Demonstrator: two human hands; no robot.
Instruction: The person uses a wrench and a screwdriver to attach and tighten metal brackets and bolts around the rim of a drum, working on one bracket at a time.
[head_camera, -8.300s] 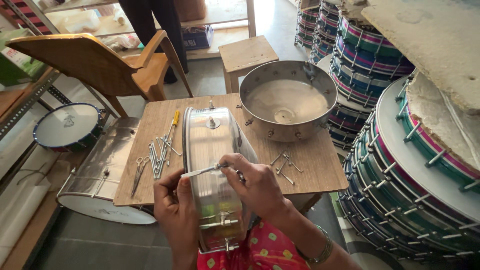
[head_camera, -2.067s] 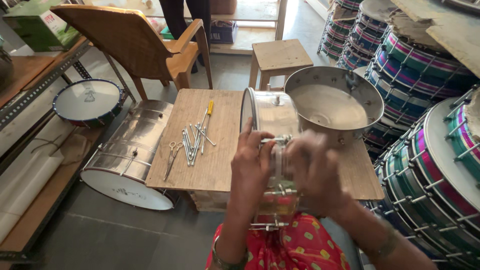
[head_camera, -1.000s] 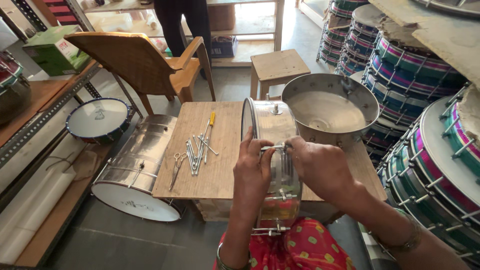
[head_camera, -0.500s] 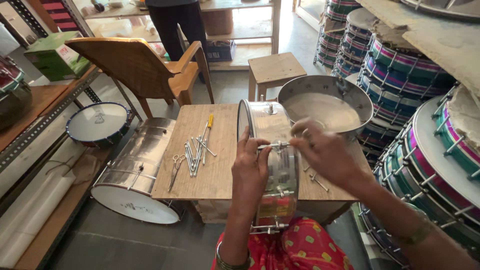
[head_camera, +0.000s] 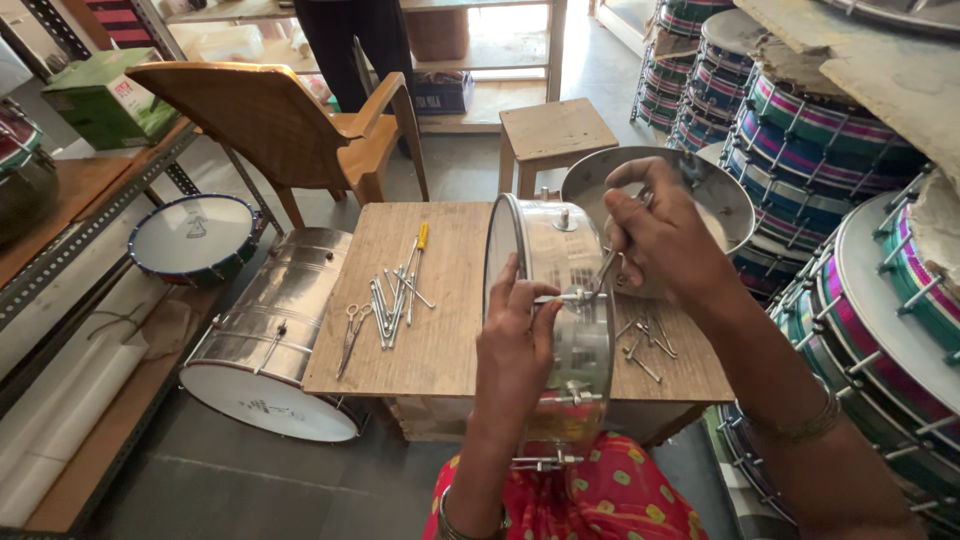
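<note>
A shiny steel drum shell stands on its edge at the near side of the wooden counter, its round face upright and its open axis running left to right. Its lower rim hangs off the counter edge above the person's red patterned lap.

The left hand lies against the top of the shell's near curve, fingers pinched on a thin metal tension rod at the rim. The right hand comes in from the right and a little farther away, closed on a slim metal tool that slants down and leftward to meet that rod. The rod's long axis lies roughly across the shell, parallel to the counter top, pointing left toward the left hand's fingertips. Both hands touch the fitting; the left is nearer the shell body.

Loose steel rods and a yellow-handled screwdriver lie in a bundle to the left, and a few hooks lie under the right wrist. A wide steel bowl-shaped shell sits behind.
</note>
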